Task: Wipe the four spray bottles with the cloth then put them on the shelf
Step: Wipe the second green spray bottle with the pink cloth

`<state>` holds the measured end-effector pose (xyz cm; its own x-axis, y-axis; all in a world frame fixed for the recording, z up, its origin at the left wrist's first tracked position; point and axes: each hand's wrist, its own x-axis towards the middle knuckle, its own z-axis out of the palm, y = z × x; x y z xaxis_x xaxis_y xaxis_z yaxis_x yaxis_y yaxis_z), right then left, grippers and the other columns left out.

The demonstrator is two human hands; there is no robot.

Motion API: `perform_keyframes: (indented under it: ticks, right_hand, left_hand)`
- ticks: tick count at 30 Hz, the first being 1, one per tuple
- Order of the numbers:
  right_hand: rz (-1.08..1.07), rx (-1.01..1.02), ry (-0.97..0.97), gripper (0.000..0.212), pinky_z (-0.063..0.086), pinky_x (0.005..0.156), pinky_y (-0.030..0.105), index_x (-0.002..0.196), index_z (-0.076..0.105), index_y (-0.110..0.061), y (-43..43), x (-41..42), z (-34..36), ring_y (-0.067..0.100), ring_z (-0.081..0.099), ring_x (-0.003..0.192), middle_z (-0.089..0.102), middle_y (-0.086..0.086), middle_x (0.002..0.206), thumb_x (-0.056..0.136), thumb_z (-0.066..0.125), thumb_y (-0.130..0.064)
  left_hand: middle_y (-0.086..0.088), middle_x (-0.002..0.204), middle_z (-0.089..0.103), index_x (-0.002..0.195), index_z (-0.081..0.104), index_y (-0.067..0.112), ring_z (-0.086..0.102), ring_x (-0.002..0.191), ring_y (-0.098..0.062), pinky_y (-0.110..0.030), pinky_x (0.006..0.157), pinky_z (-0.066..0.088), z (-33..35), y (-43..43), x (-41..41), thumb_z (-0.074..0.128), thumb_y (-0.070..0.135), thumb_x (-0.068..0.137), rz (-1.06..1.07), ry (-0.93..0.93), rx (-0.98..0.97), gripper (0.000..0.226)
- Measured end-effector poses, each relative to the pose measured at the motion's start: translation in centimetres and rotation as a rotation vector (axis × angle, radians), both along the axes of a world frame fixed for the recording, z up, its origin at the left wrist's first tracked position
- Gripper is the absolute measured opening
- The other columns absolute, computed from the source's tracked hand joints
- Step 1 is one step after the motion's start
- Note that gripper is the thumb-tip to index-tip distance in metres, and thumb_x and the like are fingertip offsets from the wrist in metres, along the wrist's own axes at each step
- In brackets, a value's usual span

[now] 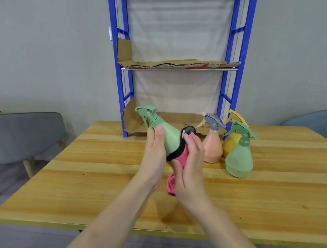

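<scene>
"Above the middle of the counter (92,177), what is happening?"

"A person is holding a green spray bottle (168,137) clear of the wood. It is tilting, with its trigger head pointing toward the far left corner. The left hand (155,149) is gripping the bottle's body, thumb lying along its side. The right hand (189,163) is clutching a pink cloth (178,155) with a black edge and pressing it against the bottle's wide base. The cloth's loose end is hanging below the palm."

"And the other bottles?"

"Three are standing upright in a cluster toward the far right of the counter. A peach bottle (212,147) with a grey trigger is standing nearest the hands, and a yellow bottle (229,144) is showing behind. A second green bottle (239,158) is standing in front, just beside the peach one."

"Where is the shelf?"

"A blue shelf rack (121,75) is standing at the counter's far edge, backing onto the wall. Torn cardboard (177,64) is lying on its middle and lowest tiers. A grey chair (16,132) is sitting off the left edge."
</scene>
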<state>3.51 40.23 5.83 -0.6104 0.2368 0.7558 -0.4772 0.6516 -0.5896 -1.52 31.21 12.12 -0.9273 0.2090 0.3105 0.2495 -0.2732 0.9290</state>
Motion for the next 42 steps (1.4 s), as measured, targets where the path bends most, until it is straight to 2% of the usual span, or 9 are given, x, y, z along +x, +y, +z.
perform_keyframes:
  ticks: [4, 10, 13, 15, 25, 29, 33, 38, 42]
  right_hand:
    - [-0.073, 0.089, -0.017, 0.065, 0.023, 0.126, 0.033, 0.160, 0.021, -0.012, 0.7, 0.0, -0.5, 0.017, 0.018, 0.157, 0.019, 0.006, 0.167, 0.104, 0.046, -0.032]
    - [0.087, -0.303, -0.121, 0.044, 0.036, 0.121, 0.039, 0.147, 0.033, -0.032, 0.0, 0.3, 0.7, 0.009, 0.034, 0.148, 0.036, -0.006, 0.158, 0.105, 0.045, -0.037]
    - [0.249, -0.538, -0.217, 0.026, 0.053, 0.091, 0.034, 0.135, 0.044, -0.046, 0.0, 1.5, 2.2, 0.009, 0.061, 0.113, 0.060, -0.009, 0.137, 0.109, 0.040, -0.045]
    - [0.272, -0.667, -0.248, 0.021, 0.052, 0.081, 0.051, 0.123, 0.052, -0.048, -0.2, 2.1, 2.9, 0.026, 0.065, 0.096, 0.071, -0.014, 0.115, 0.111, 0.037, -0.040]
    - [0.213, -0.875, -0.253, 0.028, 0.042, 0.067, 0.049, 0.113, 0.066, -0.015, -0.5, 2.3, 1.5, 0.030, 0.055, 0.066, 0.071, 0.006, 0.079, 0.112, 0.041, -0.028]
    - [0.215, -0.908, -0.290, 0.026, 0.056, 0.075, 0.050, 0.112, 0.068, -0.011, -0.3, 2.8, 1.2, 0.020, 0.071, 0.075, 0.077, 0.009, 0.095, 0.111, 0.044, -0.020]
    - [0.193, -0.876, -0.375, 0.024, 0.058, 0.074, 0.067, 0.104, 0.071, -0.019, -0.1, 3.8, 0.7, 0.045, 0.070, 0.083, 0.075, 0.017, 0.099, 0.110, 0.047, -0.022]
    - [0.066, -0.728, -0.227, 0.020, 0.055, 0.083, 0.025, 0.115, 0.066, -0.022, 2.2, 4.3, 2.0, 0.009, 0.068, 0.098, 0.073, -0.007, 0.106, 0.109, 0.047, -0.022]
    - [-0.014, -0.663, -0.135, 0.018, 0.048, 0.098, 0.028, 0.123, 0.059, -0.027, 5.3, 4.1, 3.1, 0.004, 0.062, 0.112, 0.069, -0.008, 0.119, 0.107, 0.052, -0.022]
  left_hand:
    - [-0.001, 0.141, 0.062, 0.150, 0.042, 0.025, 0.060, 0.131, -0.016, -0.046, 0.117, 0.043, -0.2, 0.4, 0.2, 0.047, 0.048, 0.098, -0.085, -0.025, 0.027, 0.058]
    - [0.003, 0.121, 0.069, 0.133, 0.050, 0.025, 0.067, 0.117, -0.014, -0.034, 0.103, 0.053, -0.3, 0.2, 0.5, 0.042, 0.027, 0.111, -0.111, 0.099, -0.025, 0.023]
    - [-0.003, 0.127, 0.068, 0.135, 0.053, 0.024, 0.066, 0.120, -0.018, -0.036, 0.103, 0.053, -0.6, -0.1, 0.1, 0.042, 0.028, 0.111, -0.090, 0.086, -0.009, 0.027]
    - [-0.007, 0.134, 0.066, 0.143, 0.050, 0.018, 0.063, 0.126, -0.022, -0.039, 0.108, 0.051, -0.8, -0.2, 0.1, 0.045, 0.032, 0.110, -0.059, 0.050, 0.029, 0.036]
    - [0.001, 0.159, 0.043, 0.159, 0.029, 0.023, 0.039, 0.148, -0.013, -0.042, 0.126, 0.030, -2.2, 1.5, -0.2, 0.042, 0.046, 0.105, 0.085, 0.018, 0.105, 0.060]
    - [0.006, 0.159, 0.042, 0.160, 0.025, 0.027, 0.039, 0.147, -0.010, -0.040, 0.125, 0.031, -3.0, 1.4, -1.0, 0.039, 0.047, 0.106, 0.092, 0.039, 0.073, 0.060]
    - [0.008, 0.158, 0.041, 0.160, 0.026, 0.025, 0.039, 0.145, -0.008, -0.036, 0.124, 0.031, -3.2, 1.1, -2.6, 0.038, 0.043, 0.109, 0.151, 0.036, 0.045, 0.056]
    - [0.008, 0.129, 0.062, 0.132, 0.052, 0.029, 0.059, 0.120, -0.004, -0.032, 0.105, 0.046, -3.4, 0.9, -3.9, 0.047, 0.037, 0.107, 0.161, 0.020, -0.073, 0.027]
    - [-0.004, 0.134, 0.061, 0.137, 0.055, 0.023, 0.059, 0.125, -0.018, -0.047, 0.111, 0.048, -3.9, 1.8, -3.6, 0.055, 0.051, 0.096, 0.115, 0.066, -0.187, 0.050]
